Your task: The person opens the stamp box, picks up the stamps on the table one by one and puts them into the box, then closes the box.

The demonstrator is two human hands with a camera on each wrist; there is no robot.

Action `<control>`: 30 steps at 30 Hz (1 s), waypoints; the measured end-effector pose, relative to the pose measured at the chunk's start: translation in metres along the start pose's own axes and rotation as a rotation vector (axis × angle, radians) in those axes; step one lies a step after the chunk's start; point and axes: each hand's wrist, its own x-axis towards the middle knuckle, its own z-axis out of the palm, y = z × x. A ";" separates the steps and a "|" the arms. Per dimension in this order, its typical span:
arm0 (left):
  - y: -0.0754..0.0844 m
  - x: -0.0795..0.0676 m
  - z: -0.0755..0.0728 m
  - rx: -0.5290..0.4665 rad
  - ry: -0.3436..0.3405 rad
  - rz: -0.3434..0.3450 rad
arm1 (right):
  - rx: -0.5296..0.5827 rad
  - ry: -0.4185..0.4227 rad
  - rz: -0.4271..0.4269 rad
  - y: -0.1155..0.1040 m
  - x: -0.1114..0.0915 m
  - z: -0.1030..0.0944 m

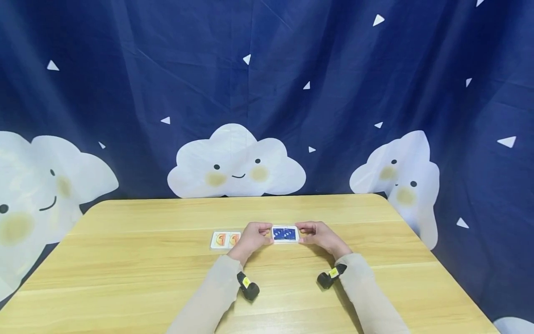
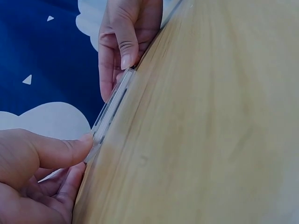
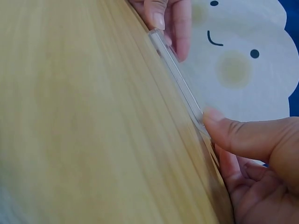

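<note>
A small flat clear plastic case [image 1: 285, 234] with two dark blue pictures in a white border is held low over the table, long side running left to right. At its left end, the left hand [image 1: 252, 237] pinches the edge between thumb and fingers. The right hand [image 1: 320, 236] pinches the opposite end the same way. Both wrist views show the case edge-on, its clear rim [image 2: 112, 106] close to the wood, with a thumb at each end. Left of the hands lies a similar clear case [image 1: 225, 240] with two orange and yellow pictures, partly behind the left wrist.
The light wooden table [image 1: 137, 273] stretches around the hands, with rounded far corners. Behind it hangs a dark blue curtain [image 1: 200, 83] with white clouds and triangles. Each wrist wears a black camera, one on the left [image 1: 249, 287] and one on the right [image 1: 331, 277].
</note>
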 end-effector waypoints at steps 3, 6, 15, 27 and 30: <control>0.000 0.000 0.000 0.003 0.014 -0.005 | -0.004 0.003 0.006 -0.001 0.000 0.001; 0.001 -0.001 0.001 0.012 0.031 -0.006 | -0.016 0.005 0.008 -0.001 0.000 0.001; 0.004 -0.001 0.004 0.016 0.042 -0.003 | -0.046 0.002 0.010 -0.001 0.001 -0.002; 0.004 0.004 0.001 -0.065 0.007 -0.006 | 0.056 -0.018 0.030 0.007 -0.004 -0.004; 0.008 0.007 -0.003 -0.071 -0.001 0.005 | 0.054 -0.002 0.050 0.007 -0.003 -0.005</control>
